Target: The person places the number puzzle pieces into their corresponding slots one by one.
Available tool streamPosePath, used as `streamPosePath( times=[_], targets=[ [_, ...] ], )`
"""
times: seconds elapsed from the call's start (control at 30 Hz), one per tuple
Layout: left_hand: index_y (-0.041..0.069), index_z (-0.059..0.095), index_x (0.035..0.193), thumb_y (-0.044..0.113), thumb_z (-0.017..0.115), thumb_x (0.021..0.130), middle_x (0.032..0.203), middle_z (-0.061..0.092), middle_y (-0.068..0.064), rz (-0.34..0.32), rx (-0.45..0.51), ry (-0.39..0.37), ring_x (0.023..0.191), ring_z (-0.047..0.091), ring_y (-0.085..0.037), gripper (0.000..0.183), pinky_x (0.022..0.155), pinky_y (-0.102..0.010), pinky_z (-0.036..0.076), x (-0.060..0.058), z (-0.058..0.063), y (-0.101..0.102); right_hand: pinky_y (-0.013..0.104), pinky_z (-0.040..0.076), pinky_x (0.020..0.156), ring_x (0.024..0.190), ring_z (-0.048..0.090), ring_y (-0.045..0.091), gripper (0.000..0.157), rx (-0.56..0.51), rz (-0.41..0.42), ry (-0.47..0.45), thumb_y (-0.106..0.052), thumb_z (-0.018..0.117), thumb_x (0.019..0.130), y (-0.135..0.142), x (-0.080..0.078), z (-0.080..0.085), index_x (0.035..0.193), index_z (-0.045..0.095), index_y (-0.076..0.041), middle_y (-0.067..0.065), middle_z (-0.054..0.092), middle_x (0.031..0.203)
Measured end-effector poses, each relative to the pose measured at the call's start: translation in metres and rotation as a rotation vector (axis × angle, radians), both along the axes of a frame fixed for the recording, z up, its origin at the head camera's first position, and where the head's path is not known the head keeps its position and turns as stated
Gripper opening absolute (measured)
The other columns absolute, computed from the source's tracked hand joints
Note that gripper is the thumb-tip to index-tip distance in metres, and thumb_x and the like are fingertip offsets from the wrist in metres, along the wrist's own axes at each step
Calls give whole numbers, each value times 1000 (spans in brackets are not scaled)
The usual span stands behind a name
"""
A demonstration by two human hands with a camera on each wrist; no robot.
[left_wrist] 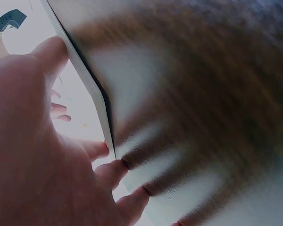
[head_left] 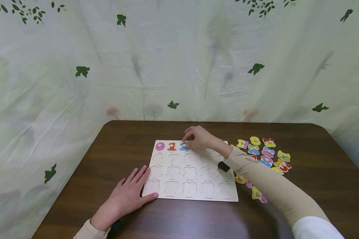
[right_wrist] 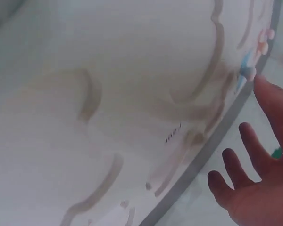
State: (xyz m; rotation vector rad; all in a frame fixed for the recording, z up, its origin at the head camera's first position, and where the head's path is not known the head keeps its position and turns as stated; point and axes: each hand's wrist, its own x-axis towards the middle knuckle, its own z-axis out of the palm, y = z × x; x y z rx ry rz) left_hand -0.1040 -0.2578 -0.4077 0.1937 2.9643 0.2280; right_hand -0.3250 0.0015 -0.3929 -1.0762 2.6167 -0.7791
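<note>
A white number puzzle board [head_left: 194, 171] lies on the table, rows of number outlines across it. Along its top row sit a pink 0 [head_left: 160, 146], an orange 1 [head_left: 172, 146] and a blue 2 piece [head_left: 183, 148]. My right hand [head_left: 199, 137] reaches over the top edge, thumb and index finger at the small knob of the blue 2; its other fingers stand apart in the right wrist view. My left hand [head_left: 131, 187] rests at the board's lower left corner, fingers spread along the left edge and thumb on the front edge.
Several colourful number pieces [head_left: 268, 152] with knobs lie right of the board, partly hidden by my right forearm [head_left: 269, 182]. The brown table [head_left: 128, 132] ends at a pale curtain [head_left: 179, 66] with green leaf prints.
</note>
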Motion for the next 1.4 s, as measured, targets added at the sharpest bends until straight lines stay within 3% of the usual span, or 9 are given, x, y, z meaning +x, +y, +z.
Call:
streamPosePath(
  times=[0.27, 0.6, 1.1, 1.4],
  targets=[
    [13, 28, 156, 75, 52, 84, 161, 24, -9, -3, 0, 1, 146, 22, -37, 98, 104, -68, 27, -1, 2, 0, 47, 30, 110, 133, 42, 28, 14, -73, -106, -47, -22, 75, 90, 27, 2, 8, 103, 77, -18, 4, 55, 138],
    [13, 27, 157, 76, 52, 84, 161, 23, -9, 1, 24, -5, 145, 22, -38, 99, 103, -69, 26, 1, 1, 1, 49, 37, 104, 131, 45, 30, 13, -199, -110, 31, -13, 70, 93, 74, 29, 22, 104, 76, -13, 9, 56, 136],
    [13, 27, 157, 76, 51, 84, 162, 22, -10, -4, 51, -2, 145, 21, -40, 99, 103, -71, 24, 0, -1, 1, 52, 44, 93, 127, 47, 28, 17, -220, -193, 38, -32, 71, 92, 137, 66, 29, 103, 75, -19, 6, 56, 136],
    [13, 27, 157, 78, 49, 84, 161, 24, -10, -12, 32, 15, 145, 22, -40, 100, 103, -70, 26, -1, -2, 1, 33, 54, 72, 107, 56, 21, 17, -214, -244, 29, -34, 70, 93, 174, 90, 31, 104, 74, -22, 4, 53, 138]
  ],
)
